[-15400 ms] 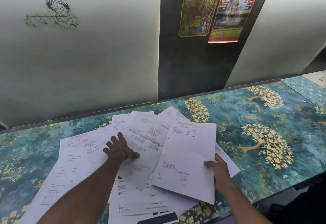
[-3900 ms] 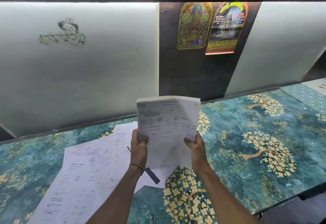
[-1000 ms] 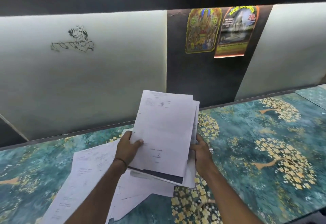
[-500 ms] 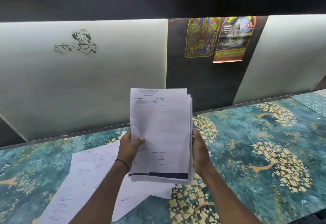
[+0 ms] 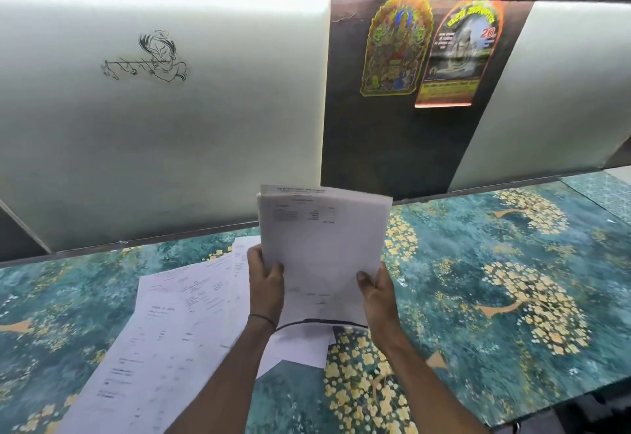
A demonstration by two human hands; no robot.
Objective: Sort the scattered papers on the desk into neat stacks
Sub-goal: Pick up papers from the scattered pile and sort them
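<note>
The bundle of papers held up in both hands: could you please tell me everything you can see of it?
The bundle of papers is several white printed sheets, held upright above the desk. The front sheet carries faint lines of text near its top and a dark band along its bottom edge. The top edges are slightly uneven. The left hand grips its left edge, the right hand its lower right edge.

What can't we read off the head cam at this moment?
- Sheet count in the held stack: only the front page faces the head view.
- Print on the loose papers: blurred, too small.
- Their lower ends: cut off by the frame's bottom edge and the left hand and forearm.
- Right hand fingers: behind the stack.
</note>
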